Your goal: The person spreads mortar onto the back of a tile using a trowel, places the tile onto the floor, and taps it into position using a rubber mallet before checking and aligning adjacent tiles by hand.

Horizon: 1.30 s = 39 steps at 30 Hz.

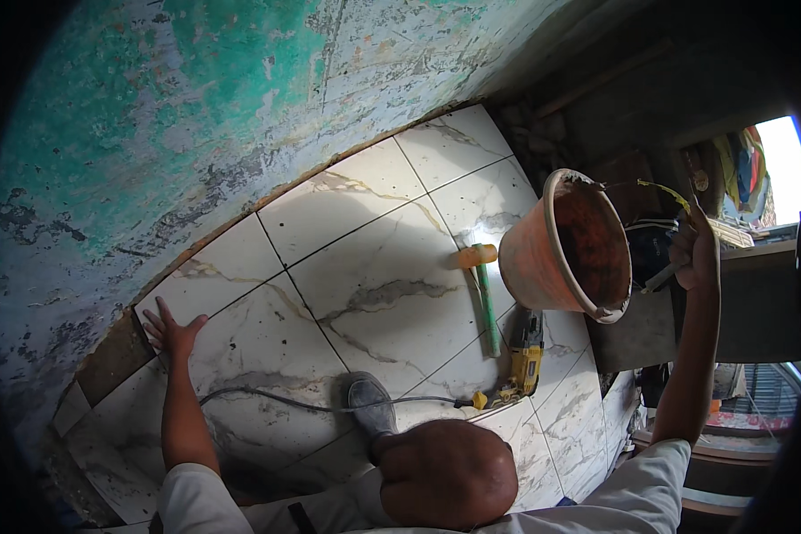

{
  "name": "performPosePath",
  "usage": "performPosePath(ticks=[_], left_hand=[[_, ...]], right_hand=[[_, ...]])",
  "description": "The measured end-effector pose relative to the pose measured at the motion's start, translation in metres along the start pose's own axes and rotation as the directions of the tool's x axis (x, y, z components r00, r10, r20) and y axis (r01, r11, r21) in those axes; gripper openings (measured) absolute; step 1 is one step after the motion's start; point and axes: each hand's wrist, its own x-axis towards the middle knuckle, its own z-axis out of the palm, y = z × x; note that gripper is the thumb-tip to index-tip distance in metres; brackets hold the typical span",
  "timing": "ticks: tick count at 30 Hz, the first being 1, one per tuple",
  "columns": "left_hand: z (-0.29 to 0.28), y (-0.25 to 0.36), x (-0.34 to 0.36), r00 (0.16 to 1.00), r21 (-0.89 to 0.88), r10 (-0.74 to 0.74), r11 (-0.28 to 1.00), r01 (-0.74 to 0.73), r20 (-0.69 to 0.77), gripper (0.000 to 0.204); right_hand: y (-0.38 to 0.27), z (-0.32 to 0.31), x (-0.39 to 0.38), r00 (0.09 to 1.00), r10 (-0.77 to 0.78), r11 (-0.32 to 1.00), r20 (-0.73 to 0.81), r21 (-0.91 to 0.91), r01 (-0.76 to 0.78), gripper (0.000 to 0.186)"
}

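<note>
Plainly, the bucket [527, 254] lies to your right, nearer your right hand [696, 249], whose fingers curl around its thin, yellow-wrapped handle [660, 186]; its long axis runs sideways, mouth toward that hand, base toward your left hand [176, 333]. That one rests fingers spread on glossy, grey-veined tile [365, 258], well apart. The bucket is tapered, scuffed and reddish, with a crusted rim; near it lie a green-handled mallet [487, 289] and a yellow power tool [524, 363]
</note>
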Motion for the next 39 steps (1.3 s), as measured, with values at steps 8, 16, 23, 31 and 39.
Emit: performPosePath(ticks=[8, 16, 23, 31, 39], left_hand=[[-0.009, 0.009, -0.002, 0.993, -0.053, -0.099, 0.993, 0.103, 0.066, 0.137], [-0.007, 0.005, 0.000, 0.992, -0.006, -0.084, 0.996, 0.085, 0.096, 0.142], [-0.002, 0.005, 0.005, 0.999, -0.035, -0.018, 0.999, 0.020, 0.047, 0.137], [-0.013, 0.056, 0.015, 0.973, 0.013, -0.201, 0.979, 0.201, 0.110, 0.143], [-0.032, 0.082, 0.008, 0.942, -0.057, -0.295, 0.950, 0.307, 0.158, 0.148]], right_hand=[[0.061, 0.016, 0.119, 0.997, -0.037, 0.978, -0.069, -0.208, 0.021, 0.036], [0.144, 0.023, 0.182, 0.996, -0.084, 0.940, -0.008, -0.332, 0.077, 0.036], [0.167, -0.006, 0.166, 0.682, -0.731, 0.304, -0.020, -0.905, 0.298, 0.044], [0.455, 0.077, -0.013, 0.980, -0.113, 0.123, 0.165, -0.976, 0.178, 0.076], [0.472, 0.131, -0.026, 0.886, 0.431, 0.836, 0.172, -0.446, -0.320, 0.039]])
